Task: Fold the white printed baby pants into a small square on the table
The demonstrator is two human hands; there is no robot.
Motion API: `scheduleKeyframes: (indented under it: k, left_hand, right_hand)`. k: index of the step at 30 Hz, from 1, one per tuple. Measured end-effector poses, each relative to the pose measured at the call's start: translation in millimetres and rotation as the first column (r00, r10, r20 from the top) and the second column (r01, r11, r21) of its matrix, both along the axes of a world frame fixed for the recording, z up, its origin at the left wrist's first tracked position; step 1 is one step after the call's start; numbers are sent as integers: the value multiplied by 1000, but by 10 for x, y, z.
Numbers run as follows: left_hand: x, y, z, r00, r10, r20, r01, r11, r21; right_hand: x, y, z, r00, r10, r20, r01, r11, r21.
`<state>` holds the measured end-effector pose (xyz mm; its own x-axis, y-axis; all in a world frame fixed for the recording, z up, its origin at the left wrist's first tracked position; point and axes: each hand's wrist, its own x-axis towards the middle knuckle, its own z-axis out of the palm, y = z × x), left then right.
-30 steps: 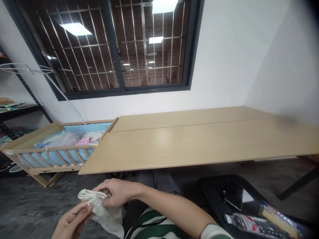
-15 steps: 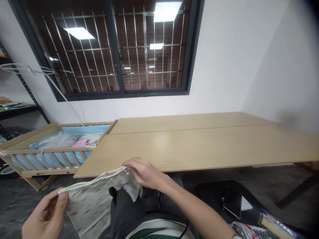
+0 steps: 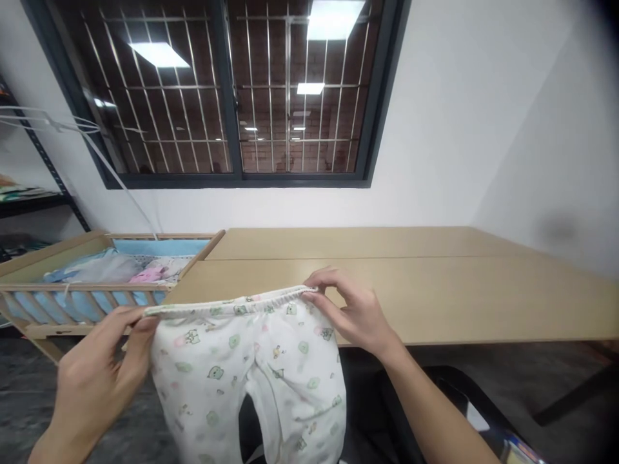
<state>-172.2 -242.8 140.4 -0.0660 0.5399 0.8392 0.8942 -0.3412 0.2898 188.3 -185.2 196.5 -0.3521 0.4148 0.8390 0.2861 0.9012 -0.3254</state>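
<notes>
Small printed pants (image 3: 300,361) up in front of you, waistband stretched between both hands.
Your left hand (image 3: 99,374) pinches one end of the waistband, thumb against fingers; your right hand (image 3: 353,312) pinches the other end the same way. Legs hang down, front toward you, white with green and pink prints. Pants sit on your side of the wooden table (image 3: 459,296), waistband overlapping its near edge in view. Crib (image 3: 43,330) at the table's left end, barred window (image 3: 229,96) beyond.
</notes>
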Motion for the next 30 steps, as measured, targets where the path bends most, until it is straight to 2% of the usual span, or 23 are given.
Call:
scheduleKeyframes:
  k: [2, 5, 9, 13, 17, 22, 26, 30]
  left_hand:
    - [176, 226, -9, 996, -83, -34, 83, 996, -19]
    - [318, 611, -235, 979, -203, 8, 202, 971, -124]
    - [480, 1068, -643, 971, -188, 149, 224, 935, -276]
    - [639, 1496, -899, 970, -156, 186, 215, 908, -359]
    - [724, 1991, -1039, 983, -120, 142, 174, 864, -472]
    - [714, 2609, -1206, 997, -66, 45, 79, 734, -675]
    - [676, 3041, -1313, 1000, -15, 16, 22, 664, -748]
    - [693, 3408, -1356, 1000, 26, -10, -23, 602, -798]
  right_hand:
    - [74, 128, -105, 999, -49, -10, 48, 998, -38]
    - [195, 368, -316, 991, -133, 8, 133, 983, -130]
    - [339, 817, -662, 969, -236, 69, 246, 931, -271]
    - [423, 1363, -1026, 958, -279, 67, 285, 894, -345]
    - [431, 1894, -1335, 956, -241, 168, 288, 880, -378]
    - [361, 2481, -1652, 943, -190, 272, 299, 841, -450]
    - [261, 2888, -1849, 913, -183, 365, 360, 783, -508]
    - [155, 3221, -1988, 888, -221, 405, 422, 741, -522]
